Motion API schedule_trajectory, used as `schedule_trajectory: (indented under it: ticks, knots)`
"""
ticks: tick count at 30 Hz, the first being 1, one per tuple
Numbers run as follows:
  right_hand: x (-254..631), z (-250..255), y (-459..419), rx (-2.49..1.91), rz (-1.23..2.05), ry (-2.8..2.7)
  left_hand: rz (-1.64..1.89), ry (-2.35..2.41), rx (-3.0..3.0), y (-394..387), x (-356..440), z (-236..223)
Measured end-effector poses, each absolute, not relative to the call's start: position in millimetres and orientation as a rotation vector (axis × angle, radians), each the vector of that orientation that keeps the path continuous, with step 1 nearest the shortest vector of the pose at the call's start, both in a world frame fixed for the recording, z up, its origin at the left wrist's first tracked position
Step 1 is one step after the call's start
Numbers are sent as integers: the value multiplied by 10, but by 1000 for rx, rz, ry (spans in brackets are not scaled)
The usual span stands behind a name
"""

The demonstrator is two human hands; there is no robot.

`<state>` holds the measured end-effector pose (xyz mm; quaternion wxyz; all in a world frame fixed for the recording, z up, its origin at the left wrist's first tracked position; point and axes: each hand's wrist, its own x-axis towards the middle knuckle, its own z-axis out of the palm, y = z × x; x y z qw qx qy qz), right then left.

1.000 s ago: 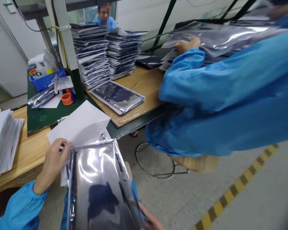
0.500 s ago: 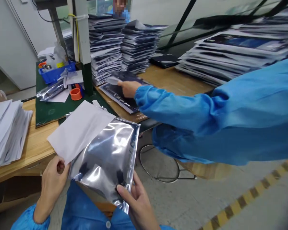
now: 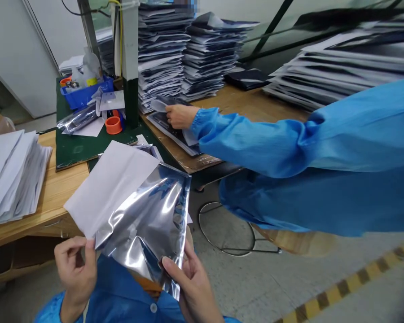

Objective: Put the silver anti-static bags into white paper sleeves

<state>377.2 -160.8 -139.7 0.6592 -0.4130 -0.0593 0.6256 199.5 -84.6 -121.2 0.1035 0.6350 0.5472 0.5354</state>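
Note:
My left hand [image 3: 76, 269] pinches the lower corner of a white paper sheet [image 3: 111, 184], where it meets the mouth of a shiny silver foil bag [image 3: 148, 220]. My right hand [image 3: 191, 282] grips the bag's lower right corner, thumb on its front. Part of the sheet lies behind or inside the bag; I cannot tell which. Both are held above my lap, in front of a wooden bench [image 3: 55, 197].
A co-worker's blue sleeve [image 3: 289, 143] reaches across from the right, with their hand [image 3: 178, 115] on a flat packet [image 3: 168, 130]. Tall stacks of bagged items [image 3: 161, 49] stand behind. White papers [image 3: 10, 175] lie at left, a blue tray [image 3: 84, 94] and orange tape roll [image 3: 113, 125] on a green mat. A stool ring [image 3: 227, 229] is below.
My hands have drawn the bag and sheet lower and closer to me. The co-worker's hand moved from the far right stack to the flat packet on the bench and stays there.

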Motion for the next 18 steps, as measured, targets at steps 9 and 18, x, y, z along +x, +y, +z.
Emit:
schedule_trajectory:
  ticks: [9,18]
  knots:
    - [3559,-1476,-1643,-997,1382,-143,1320,1211,1876,-1164,1907,-1447]
    - [3084,-1828,-2134,-1067,1523,-400,1203,1511,423,-1073,1690,-1249]
